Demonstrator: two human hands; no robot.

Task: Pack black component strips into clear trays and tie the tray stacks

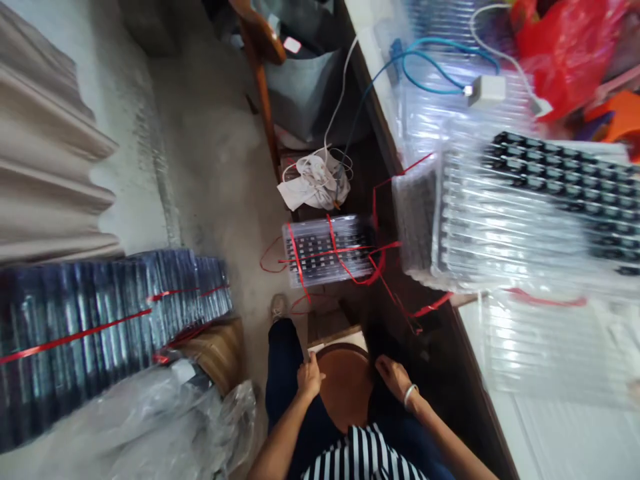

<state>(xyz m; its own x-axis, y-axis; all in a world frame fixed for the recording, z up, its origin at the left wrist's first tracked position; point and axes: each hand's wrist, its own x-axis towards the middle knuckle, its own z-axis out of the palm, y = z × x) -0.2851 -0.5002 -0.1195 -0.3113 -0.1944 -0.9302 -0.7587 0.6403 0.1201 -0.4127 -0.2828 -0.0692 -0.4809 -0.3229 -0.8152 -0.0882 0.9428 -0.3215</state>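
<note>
A round brown stool [346, 387] stands between my legs. At its left edge is my left hand [311, 378], with the thumb pointing forward and the fingers curled against the rim, partly hidden. My right hand [395, 377], with a white bangle [410, 396] on the wrist, is closed at the stool's right edge; its fingertips are out of sight. Ahead of the stool lies a stack of clear plastic trays [327, 250] with black rows, tied round with red strapping, its loose ends trailing.
On the right, a white table [530, 440] bears clear trays [515, 213], a blue cable [435, 50] and a red plastic bag [575, 53]. Bundled trays [110, 327] and plastic wrap [165, 427] stand left. A white cloth-like bundle [320, 180] lies beyond the tied stack.
</note>
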